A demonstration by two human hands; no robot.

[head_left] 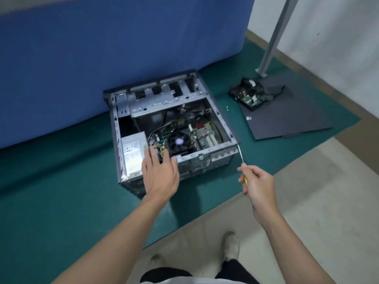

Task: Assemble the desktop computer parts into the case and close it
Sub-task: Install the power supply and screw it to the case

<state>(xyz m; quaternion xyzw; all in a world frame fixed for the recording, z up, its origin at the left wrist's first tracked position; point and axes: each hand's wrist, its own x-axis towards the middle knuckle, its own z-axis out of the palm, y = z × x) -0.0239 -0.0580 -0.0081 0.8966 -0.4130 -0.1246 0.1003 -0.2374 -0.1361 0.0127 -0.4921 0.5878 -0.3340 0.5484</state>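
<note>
The one computer case (pixel 172 128) lies on its side near the back edge of the green mat (pixel 61 181), its front end against the blue partition (pixel 102 48). Its open side faces up, likely so parts can be dropped in from above. Inside are one silver power supply (pixel 132 154) at the left wall and one black cooling fan (pixel 179 142) on the circuit board (pixel 203 136) beside it.

The left hand (pixel 160 173) reaches over the near rim of the case with its fingers straight and spread, holding nothing. It is probably there to steady the case, though whether it touches the metal cannot be told. The right hand (pixel 258 185) has its fingers curled round the yellow handle of one screwdriver (pixel 240 153), whose shaft points up at the near right corner of the case. This suggests a screw there is the step in hand.

Toward the mat's right edge, well apart from the case, lies a dark side panel (pixel 287 117). A second sheet may lie under it, but that is unclear. One loose part (pixel 249 94) with wires rests on the panel's far corner, parked until its turn. Two tiny pale specks, likely screws (pixel 227 108), lie on the mat between case and panel. With the panel off, closing looks some way away.
</note>
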